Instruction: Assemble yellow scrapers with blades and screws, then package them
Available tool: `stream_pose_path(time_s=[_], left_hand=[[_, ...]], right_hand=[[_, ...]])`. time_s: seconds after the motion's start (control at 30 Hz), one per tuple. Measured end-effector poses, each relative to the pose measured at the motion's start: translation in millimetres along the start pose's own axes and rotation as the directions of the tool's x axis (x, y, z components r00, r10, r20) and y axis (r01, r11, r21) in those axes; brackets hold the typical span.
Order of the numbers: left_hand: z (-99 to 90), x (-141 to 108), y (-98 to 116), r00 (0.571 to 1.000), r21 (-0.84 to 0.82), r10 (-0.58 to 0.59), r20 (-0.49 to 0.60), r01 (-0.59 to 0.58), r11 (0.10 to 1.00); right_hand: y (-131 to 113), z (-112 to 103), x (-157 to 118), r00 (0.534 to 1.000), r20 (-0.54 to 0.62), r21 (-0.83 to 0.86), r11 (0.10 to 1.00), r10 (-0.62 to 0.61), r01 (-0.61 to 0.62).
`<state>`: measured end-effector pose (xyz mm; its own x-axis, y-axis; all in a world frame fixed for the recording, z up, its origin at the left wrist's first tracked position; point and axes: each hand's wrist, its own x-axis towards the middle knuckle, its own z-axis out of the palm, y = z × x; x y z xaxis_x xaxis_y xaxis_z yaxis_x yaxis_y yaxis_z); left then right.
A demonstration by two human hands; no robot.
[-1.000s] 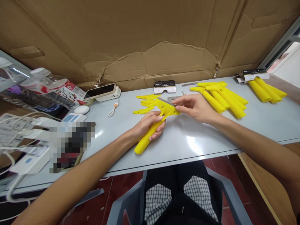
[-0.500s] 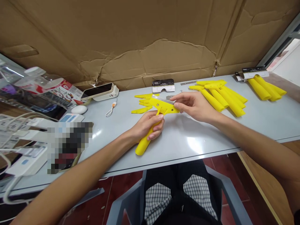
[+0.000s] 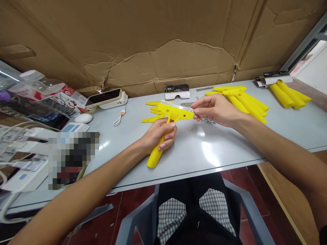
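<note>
My left hand (image 3: 162, 134) is wrapped round the handle of a yellow scraper (image 3: 176, 112), whose wide head points away from me. A shiny strip like a blade runs along the head's far edge. At the head's right end, my right hand (image 3: 213, 109) pinches the corner with thumb and fingertips; exactly what lies between them is partly hidden. Behind the head lie flat yellow pieces (image 3: 150, 119) and a thin metal blade (image 3: 187, 104). Small metal nuts or screws (image 3: 208, 120) sit in a pile under my right hand.
More yellow scraper handles (image 3: 251, 102) lie right of my hands, with several others (image 3: 290, 97) by a black-and-white package (image 3: 277, 78). A similar package (image 3: 177, 92) stands at the back against cardboard (image 3: 158, 37). Left are a phone (image 3: 104, 98), a power strip (image 3: 28, 173) and bottles (image 3: 33, 75).
My right hand has shifted from the top of the scraper head to its right end. The head has turned slightly, and the metal pile now shows beneath my right hand.
</note>
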<state>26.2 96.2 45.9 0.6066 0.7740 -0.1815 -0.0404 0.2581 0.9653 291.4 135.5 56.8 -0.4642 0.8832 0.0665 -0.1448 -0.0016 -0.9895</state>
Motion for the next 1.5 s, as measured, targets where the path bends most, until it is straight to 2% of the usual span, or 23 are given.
stream_pose_path(time_s=[0.33,0.5,0.87,0.93,0.97,1.0,1.07,1.1,1.17,1.27,1.5], left_hand=[[1.3,-2,1,1.0,-0.013,-0.012,0.027,0.013,1.0],[3.3,-3,2,1.0,-0.008,-0.014,0.013,0.014,1.0],[4.3,-3,4,0.998,0.002,-0.02,-0.06,0.02,1.0],[4.0,-3,4,0.997,0.001,-0.019,-0.071,0.019,1.0],[4.0,-3,4,0.997,0.0,-0.02,-0.073,0.02,1.0],[4.1,-3,4,0.997,-0.002,-0.019,-0.075,0.019,1.0],[4.5,-3,4,0.997,-0.008,-0.018,-0.079,0.017,1.0],[4.7,-3,4,0.996,-0.011,-0.016,-0.082,0.015,1.0],[4.8,-2,4,0.996,-0.016,-0.018,-0.093,0.016,1.0],[4.0,0,4,0.995,-0.018,-0.026,-0.097,0.024,1.0],[2.3,0,2,0.995,-0.012,-0.029,-0.099,0.028,1.0]], right_hand=[[6,6,1,0.998,-0.036,-0.028,0.998,-0.06,0.059],[2,5,-1,0.999,-0.003,-0.054,0.998,-0.04,0.04],[-9,6,-3,0.997,-0.053,-0.26,0.965,-0.06,0.044],[-16,0,-3,0.991,-0.07,-0.408,0.909,-0.117,0.078],[-20,-6,-4,0.985,-0.063,-0.518,0.849,-0.159,0.104],[-23,-13,-4,0.979,-0.04,-0.64,0.758,-0.198,0.127],[-25,-28,-4,0.973,0.035,-0.846,0.512,-0.226,0.149],[-25,-36,-3,0.977,0.052,-0.905,0.403,-0.208,0.134],[-22,-47,-1,0.991,0.043,-0.963,0.259,-0.129,0.076],[-12,-52,3,0.999,0.004,-0.984,0.18,-0.054,0.014],[5,-47,9,0.993,0.056,-0.976,0.205,-0.107,0.077]])
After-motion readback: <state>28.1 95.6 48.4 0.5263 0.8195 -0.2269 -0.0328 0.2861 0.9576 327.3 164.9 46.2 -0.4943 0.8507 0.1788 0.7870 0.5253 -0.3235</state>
